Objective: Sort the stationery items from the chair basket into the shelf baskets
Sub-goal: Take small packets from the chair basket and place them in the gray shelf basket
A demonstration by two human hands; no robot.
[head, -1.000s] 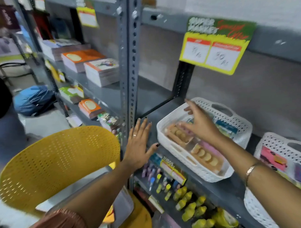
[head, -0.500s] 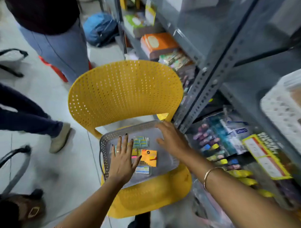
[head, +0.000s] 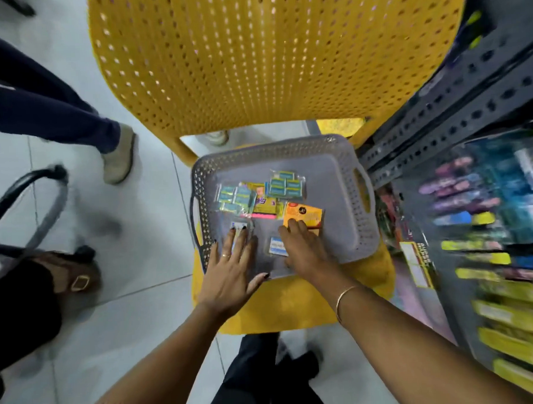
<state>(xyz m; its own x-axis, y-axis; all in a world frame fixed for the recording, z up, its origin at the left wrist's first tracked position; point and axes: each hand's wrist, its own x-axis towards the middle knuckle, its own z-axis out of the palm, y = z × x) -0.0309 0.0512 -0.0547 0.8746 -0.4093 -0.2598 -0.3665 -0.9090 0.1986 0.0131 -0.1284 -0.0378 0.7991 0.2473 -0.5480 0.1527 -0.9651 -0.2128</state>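
- Both hands are now lowered into the grey basket on the yellow chair; a second ago the right one was at a white shelf basket — a fresh pick is judged under way.
- Left hand: fingers spread flat, tips laid on a small clear packet near the front-left; nothing is gripped.
- Right hand: fingers loosely curled, tips touching the orange box; no closed grip is seen.
- Stationery left in the basket: blue-green packets, a yellow pack, a small white-blue label packet between the hands — sorting is judged unfinished.
- The shelf is blurred at right; its baskets are out of frame.
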